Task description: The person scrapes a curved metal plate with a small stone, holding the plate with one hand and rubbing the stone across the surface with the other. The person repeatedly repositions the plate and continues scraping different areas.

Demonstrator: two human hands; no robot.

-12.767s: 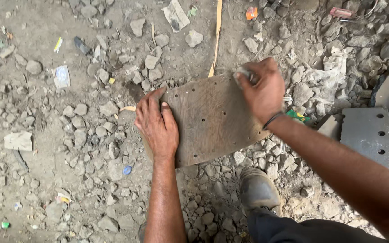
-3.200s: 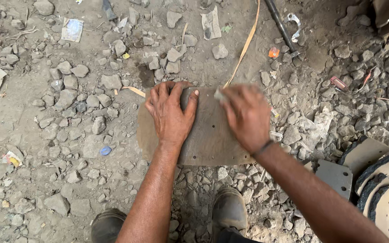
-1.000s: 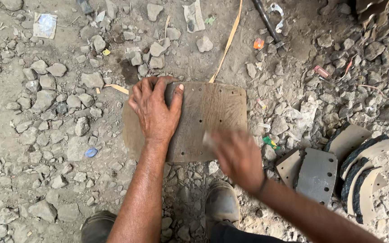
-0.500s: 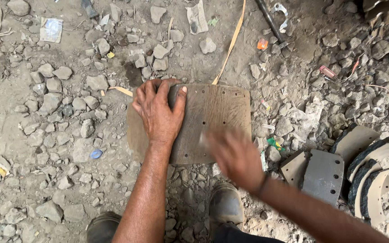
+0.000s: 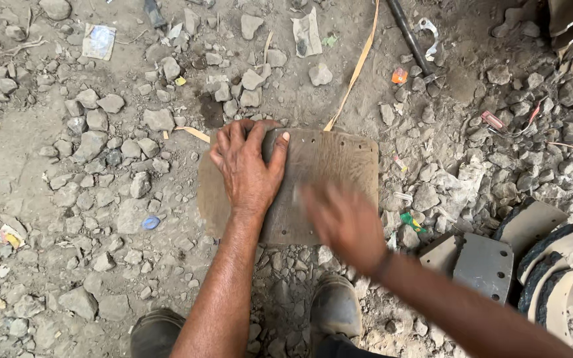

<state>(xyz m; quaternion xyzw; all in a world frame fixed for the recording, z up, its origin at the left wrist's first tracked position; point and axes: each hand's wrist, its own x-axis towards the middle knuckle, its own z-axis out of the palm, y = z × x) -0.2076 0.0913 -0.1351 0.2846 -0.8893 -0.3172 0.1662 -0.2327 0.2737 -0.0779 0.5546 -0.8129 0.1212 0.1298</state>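
A curved brown lining plate (image 5: 326, 162) with small holes lies on stony ground. My left hand (image 5: 247, 169) presses flat on its left half, fingers spread toward the far edge. Over the plate's near right part my right hand (image 5: 343, 222) is blurred by motion, and I cannot tell whether it holds anything.
Loose stones and litter cover the dirt all around. A stack of curved grey metal shoes (image 5: 532, 258) lies at the right. A yellow strap (image 5: 356, 66) and a dark rod (image 5: 409, 40) run off beyond the plate. My two shoes (image 5: 336, 308) stand just below it.
My right hand has kept sweeping over the plate's near right part, now blurred. The left hand has stayed pressed on the plate. The view has shifted slightly.
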